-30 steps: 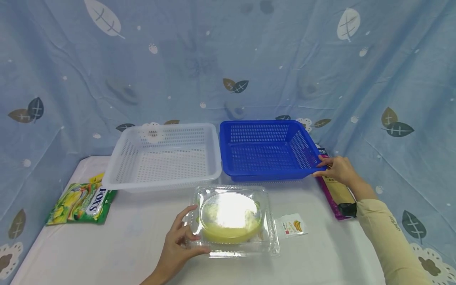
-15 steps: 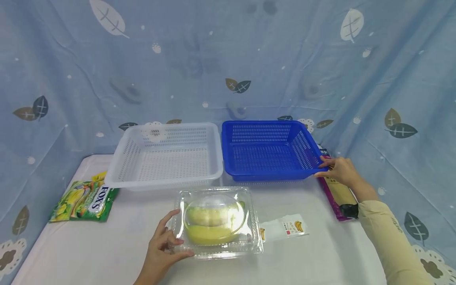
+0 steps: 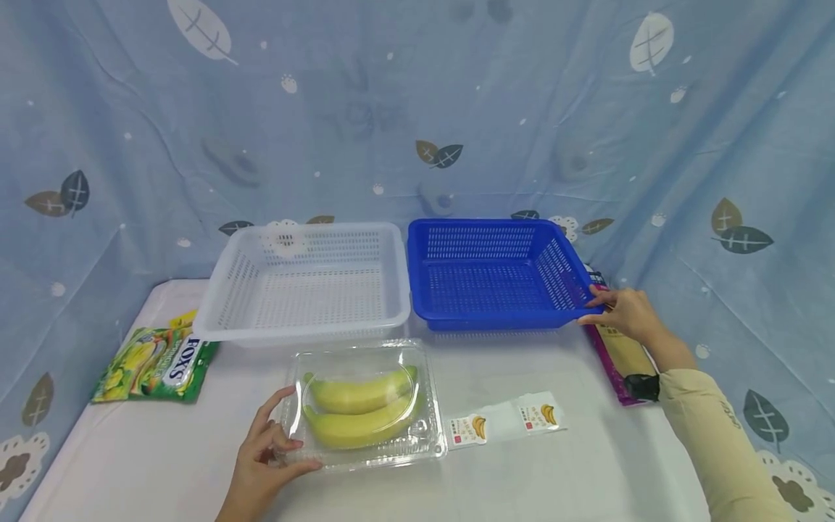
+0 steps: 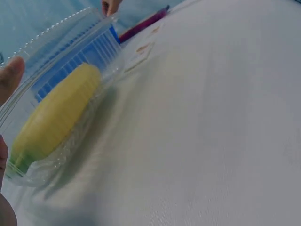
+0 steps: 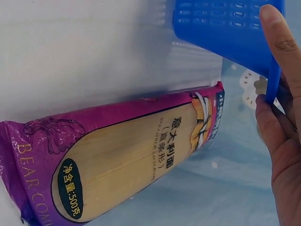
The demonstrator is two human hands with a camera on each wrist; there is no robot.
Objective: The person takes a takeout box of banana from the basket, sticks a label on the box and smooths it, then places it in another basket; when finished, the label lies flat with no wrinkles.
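Note:
In the head view my left hand grips the left side of a clear plastic clamshell container. Two bananas lie inside it under the lid. Seen from the left wrist, one banana shows through the container's ribbed wall, and a shadow falls on the table beneath. At the right, my right hand pinches the rim of a blue plastic basket at its near right corner. The right wrist view shows thumb and fingers on either side of that rim.
A white basket stands left of the blue one. A purple pasta bag lies below my right hand, partly behind the blue basket. A green Fox's bag is at far left. A paper strip with banana prints lies right of the container.
My left hand has carried the banana container to the left, uncovering more of the paper strip. My right hand has stayed on the blue basket's rim.

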